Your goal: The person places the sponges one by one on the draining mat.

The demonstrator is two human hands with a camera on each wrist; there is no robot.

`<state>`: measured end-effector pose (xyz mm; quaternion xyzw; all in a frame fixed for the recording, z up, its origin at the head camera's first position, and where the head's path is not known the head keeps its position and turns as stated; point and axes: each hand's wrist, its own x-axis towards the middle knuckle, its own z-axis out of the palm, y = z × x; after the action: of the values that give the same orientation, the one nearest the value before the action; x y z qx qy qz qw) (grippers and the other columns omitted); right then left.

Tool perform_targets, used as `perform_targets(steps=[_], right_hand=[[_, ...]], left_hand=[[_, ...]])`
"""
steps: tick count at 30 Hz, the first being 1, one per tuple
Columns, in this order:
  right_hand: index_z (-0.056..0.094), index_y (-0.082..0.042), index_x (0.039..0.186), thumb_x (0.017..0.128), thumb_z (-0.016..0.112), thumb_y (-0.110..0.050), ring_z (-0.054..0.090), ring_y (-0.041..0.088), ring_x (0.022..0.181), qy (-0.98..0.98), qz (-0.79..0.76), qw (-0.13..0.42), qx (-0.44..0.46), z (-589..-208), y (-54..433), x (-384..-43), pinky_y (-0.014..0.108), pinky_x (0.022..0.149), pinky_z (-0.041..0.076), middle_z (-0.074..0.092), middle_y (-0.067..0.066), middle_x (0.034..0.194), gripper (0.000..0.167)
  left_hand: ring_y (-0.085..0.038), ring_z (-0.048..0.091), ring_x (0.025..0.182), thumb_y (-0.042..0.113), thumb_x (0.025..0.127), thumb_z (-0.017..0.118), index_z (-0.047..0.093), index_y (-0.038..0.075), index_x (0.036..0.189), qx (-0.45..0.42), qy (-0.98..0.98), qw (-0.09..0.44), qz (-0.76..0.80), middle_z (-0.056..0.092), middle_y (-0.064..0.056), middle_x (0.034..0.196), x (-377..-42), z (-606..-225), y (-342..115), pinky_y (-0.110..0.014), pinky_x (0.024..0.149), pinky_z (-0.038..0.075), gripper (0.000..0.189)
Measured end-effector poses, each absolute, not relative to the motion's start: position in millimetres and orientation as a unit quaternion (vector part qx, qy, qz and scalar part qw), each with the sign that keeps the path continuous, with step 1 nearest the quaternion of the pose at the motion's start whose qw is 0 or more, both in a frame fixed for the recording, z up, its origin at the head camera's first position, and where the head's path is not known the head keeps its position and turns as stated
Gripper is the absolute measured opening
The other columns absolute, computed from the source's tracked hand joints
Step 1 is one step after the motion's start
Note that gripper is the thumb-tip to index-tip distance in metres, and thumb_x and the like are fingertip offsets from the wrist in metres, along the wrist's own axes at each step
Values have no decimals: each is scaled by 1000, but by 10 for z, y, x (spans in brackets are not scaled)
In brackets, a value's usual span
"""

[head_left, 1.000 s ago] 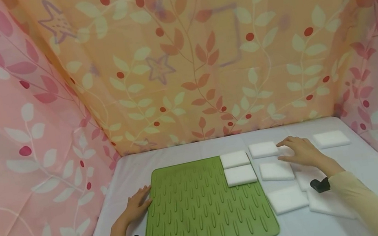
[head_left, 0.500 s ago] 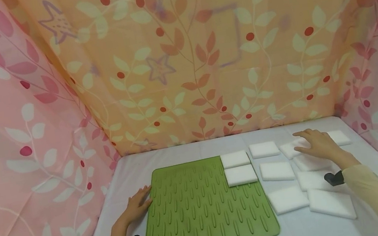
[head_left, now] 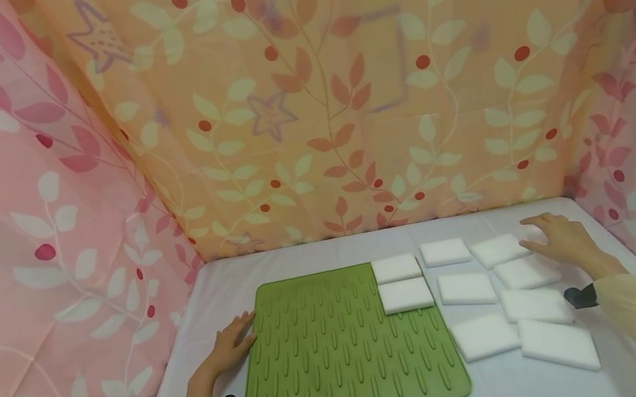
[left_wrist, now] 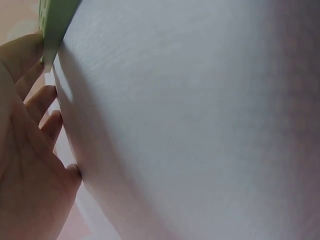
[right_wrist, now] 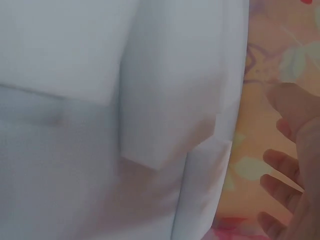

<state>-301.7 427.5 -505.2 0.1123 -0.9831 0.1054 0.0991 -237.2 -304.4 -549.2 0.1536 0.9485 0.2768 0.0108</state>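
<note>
A green mat with raised oval ridges (head_left: 318, 358) lies on the table. My left hand (head_left: 228, 348) rests at its left edge, fingers extended; in the left wrist view, the fingertips touch the mat's edge (left_wrist: 60, 17). Two white sponge blocks sit in the mat's far right corner, a rear one (head_left: 396, 269) and a front one (head_left: 406, 295). My right hand (head_left: 569, 247), fingers loosely bent and gripping nothing, hovers over the far right of the table. It covers most of the farthest right block. Nearest its fingers lie two more blocks, one behind (head_left: 496, 251) and one in front (head_left: 527, 272).
More white blocks are spread right of the mat, including a back one (head_left: 445, 252), a middle one (head_left: 466, 289) and a front right one (head_left: 558, 342). Patterned cloth walls (head_left: 348, 152) enclose the white-covered table (head_left: 284, 261) at the back and sides.
My right hand has moved rightward, away from the block just behind the mat's right corner, uncovering several blocks and now overlapping the far right one. My left hand has stayed at the mat's edge.
</note>
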Motion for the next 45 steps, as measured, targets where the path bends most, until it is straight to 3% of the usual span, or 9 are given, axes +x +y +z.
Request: perform_targets(steps=[10,19,33,41,45], right_hand=[[50,-3,126,88,59,-34,45,51,105,-984,104,110,93,-5174,4462,-3009,65,73,37,48,30,121,50],[45,3,127,85,57,-22,41,53,109,-988,98,78,90,-5240,4524,-3011,69,84,33,43,35,125,50],[39,4,128,74,60,-5,38,54,110,-985,76,106,116,-5360,4567,-3064,70,84,30,39,36,125,60],[36,4,131,76,56,1,29,54,116,-989,76,68,104,-5302,4551,-3065,72,91,19,34,36,128,59],[40,5,128,77,53,1,32,53,114,-991,67,66,96,-5301,4549,-3072,71,91,20,39,35,125,52]], left_hand=[[-46,22,135,23,95,52,36,3,142,150,950,15,274,30,-25,146,-2383,-5494,-3037,-74,98,5,54],[-46,22,135,23,95,52,36,4,142,145,951,14,271,30,-23,146,-2374,-5516,-3048,-73,98,6,53],[-48,23,133,20,95,52,36,2,141,150,948,9,279,32,-25,145,-2350,-5473,-3030,-74,97,6,52],[-46,23,135,22,95,52,36,3,142,149,951,9,270,31,-24,145,-2369,-5489,-3033,-73,98,7,53],[-47,23,134,21,95,52,37,3,141,148,951,7,271,32,-25,145,-2369,-5492,-3045,-74,98,7,53]])
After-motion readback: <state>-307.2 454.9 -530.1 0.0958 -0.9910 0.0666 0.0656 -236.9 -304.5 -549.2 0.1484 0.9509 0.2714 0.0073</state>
